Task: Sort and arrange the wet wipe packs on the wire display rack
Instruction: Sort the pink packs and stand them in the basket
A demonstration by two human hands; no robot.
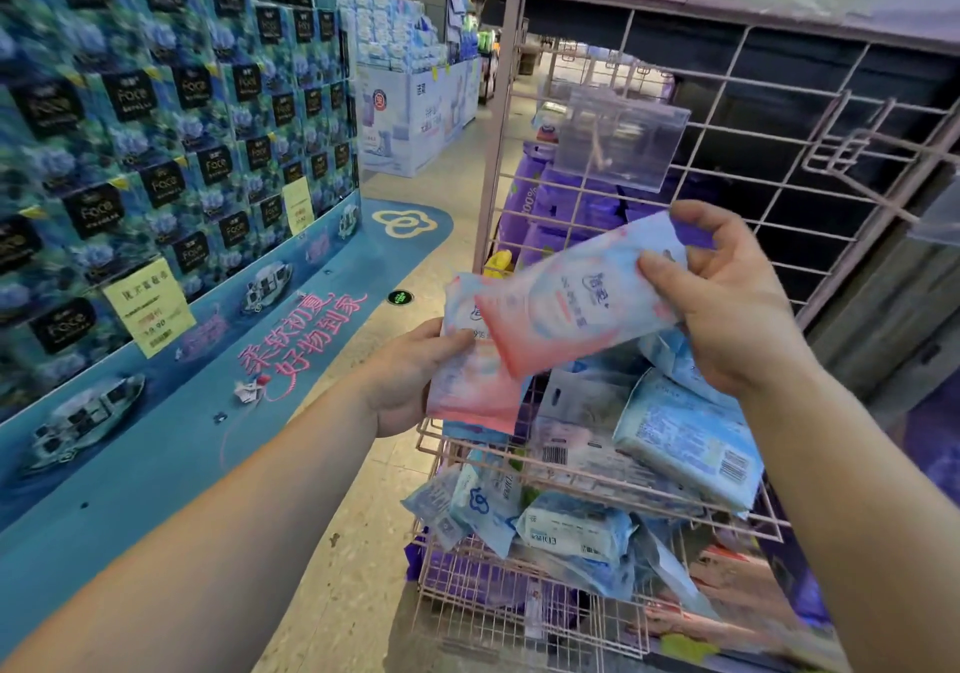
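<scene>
Gathering matching stock, the right hand [727, 303] pinched one flat pink-and-blue plastic wipe pack [576, 298] while the left hand [410, 376] gripped an identical second pack [470, 386]; stacking them on the pink wire rack [519, 615] probably came next.

Wet wipe packs held at, and lying on, a pink wire display rack [717, 79].

A flat pink-and-pale-blue wet wipe pack [582, 298] sits tilted in the air before the rack, its upper right end higher, overlapping the top of a second pink-and-blue pack [467, 386] of the same print, which stands nearly upright just left of the rack's edge. On the middle wire shelf a thick light-blue pack [685, 438] lies slanted with its barcode end toward the front, beside a whitish pack [582, 443]. The shelf below holds a loose heap of blue-and-white packs [571, 532], some hanging over the front. Purple packs [566, 204] fill the upper shelf behind the wires.
</scene>
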